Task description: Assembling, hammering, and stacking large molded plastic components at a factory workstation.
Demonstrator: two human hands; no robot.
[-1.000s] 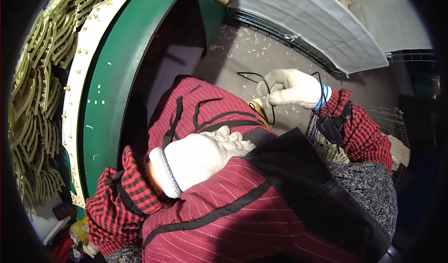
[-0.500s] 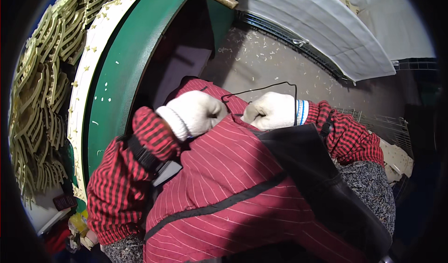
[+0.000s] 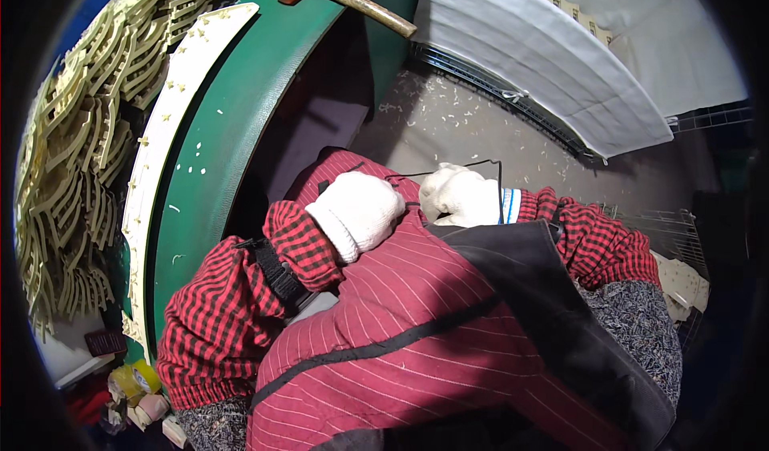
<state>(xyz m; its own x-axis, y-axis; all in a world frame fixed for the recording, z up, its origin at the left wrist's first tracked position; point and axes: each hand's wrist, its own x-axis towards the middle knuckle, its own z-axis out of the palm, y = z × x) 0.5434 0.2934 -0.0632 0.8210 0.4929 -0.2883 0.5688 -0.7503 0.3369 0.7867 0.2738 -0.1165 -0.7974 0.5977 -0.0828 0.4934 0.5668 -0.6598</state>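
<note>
Both my hands wear white knit gloves and meet at the front of my red, white-striped apron [image 3: 376, 283]. My left hand [image 3: 360, 211] is curled, its back upward and its fingertips hidden beneath it. Just to its right, my right hand [image 3: 458, 195] is closed too, knuckles up; what either hand pinches is too hidden to name. A thin black cord [image 3: 473, 163] runs from between the hands, loops over the right one and drops beside its wrist. Black fabric [image 3: 521, 259] lies folded over the apron below my right hand. Red-and-black checked sleeve covers wrap both forearms.
On the green work surface [image 3: 232, 122] at left lie a mallet [image 3: 360, 4] and a long cream curved strip with small studs [image 3: 152, 171]. Stacked pale curved pieces [image 3: 80, 155] sit beyond. White cloth [image 3: 545, 58] covers a wire rack; scraps dot the floor [image 3: 481, 126].
My left hand has moved right and rolled so its back faces up. The right hand has turned, its knuckles lifting slightly. The surroundings have shifted a little down in view.
</note>
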